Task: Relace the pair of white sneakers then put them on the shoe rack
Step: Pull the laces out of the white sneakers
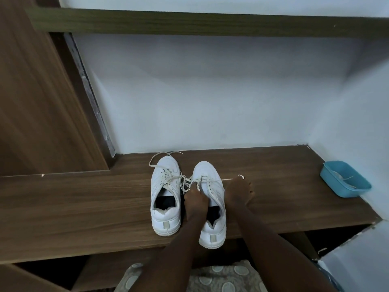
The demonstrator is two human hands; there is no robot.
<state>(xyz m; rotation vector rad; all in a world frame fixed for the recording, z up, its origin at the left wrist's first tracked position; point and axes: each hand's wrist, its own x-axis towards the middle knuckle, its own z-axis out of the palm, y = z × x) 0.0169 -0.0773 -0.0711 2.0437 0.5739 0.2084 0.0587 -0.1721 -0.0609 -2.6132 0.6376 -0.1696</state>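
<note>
Two white sneakers stand side by side on a brown wooden surface [84, 199], toes toward the wall. The left sneaker [166, 194] is partly laced, its lace ends loose by the toe. The right sneaker [210, 199] has a lace [225, 180] threaded through its front eyelets. My left hand [195, 199] lies over the right sneaker's tongue and pinches the lace on its left side. My right hand [239, 191] grips the other lace end and holds it taut out to the right of the shoe.
A blue plastic tub [345, 182] sits at the far right of the surface by the white wall. A wooden panel rises on the left, and a dark shelf board [210, 24] runs overhead. Patterned cloth [221, 277] covers my lap below the surface edge.
</note>
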